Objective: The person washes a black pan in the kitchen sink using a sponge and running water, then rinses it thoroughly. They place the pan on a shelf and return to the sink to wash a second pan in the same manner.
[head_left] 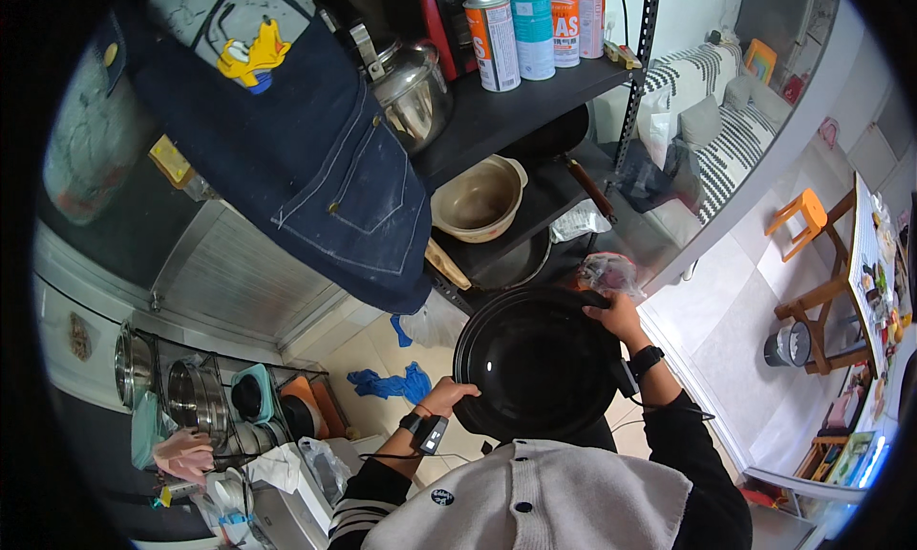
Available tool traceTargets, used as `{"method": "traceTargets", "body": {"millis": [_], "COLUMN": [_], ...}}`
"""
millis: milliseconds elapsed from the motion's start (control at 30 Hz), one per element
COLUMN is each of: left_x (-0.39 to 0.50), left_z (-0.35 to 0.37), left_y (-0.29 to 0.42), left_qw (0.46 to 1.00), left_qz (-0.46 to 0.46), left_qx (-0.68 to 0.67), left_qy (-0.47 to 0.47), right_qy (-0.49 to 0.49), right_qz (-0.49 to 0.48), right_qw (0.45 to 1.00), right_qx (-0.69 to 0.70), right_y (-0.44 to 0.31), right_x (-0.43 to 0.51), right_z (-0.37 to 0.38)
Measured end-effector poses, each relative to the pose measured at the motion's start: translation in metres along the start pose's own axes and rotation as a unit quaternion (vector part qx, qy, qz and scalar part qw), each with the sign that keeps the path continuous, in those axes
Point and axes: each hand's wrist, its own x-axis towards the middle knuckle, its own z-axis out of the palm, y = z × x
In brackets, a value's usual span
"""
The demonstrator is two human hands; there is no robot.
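Between my hands is a large round black pot (537, 363), its glossy inside facing up towards me. My left hand (445, 398) grips its left rim, the thumb lying over the edge. At the upper right, my right hand (615, 317) is closed around the pot's handle. The far edge of the pot is close to the lower part of a dark metal shelf unit (523, 113). On that unit stand a beige ceramic pot (481, 199) and a pan with a brown wooden handle (591, 188). Whatever is under the black pot is hidden.
Several gas canisters (531, 30) and a steel pot (412, 95) occupy the upper shelf. A dark blue apron (322, 141) hangs at its left. A blue cloth (392, 384) lies on the floor. A dish rack (215, 399) stands left; an orange stool (802, 217) is right.
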Motion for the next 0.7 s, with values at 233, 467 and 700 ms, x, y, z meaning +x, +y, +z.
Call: {"method": "traceTargets", "body": {"millis": [233, 467, 700], "left_x": [0.023, 0.021, 0.009], "left_z": [0.025, 0.085, 0.155], "left_y": [-0.006, -0.006, -0.014], "left_qw": [0.992, 0.974, 0.952], "left_qz": [0.014, 0.067, 0.032], "left_qx": [-0.109, -0.178, -0.219], "left_qy": [0.056, 0.123, 0.213], "right_qy": [-0.070, -0.189, -0.357], "right_qz": [-0.074, -0.114, -0.104], "right_qw": [0.993, 0.946, 0.879], "right_qx": [0.057, 0.236, 0.299], "right_y": [-0.003, 0.007, -0.009], "right_x": [0.057, 0.106, 0.143], "right_z": [-0.010, -0.023, -0.068]}}
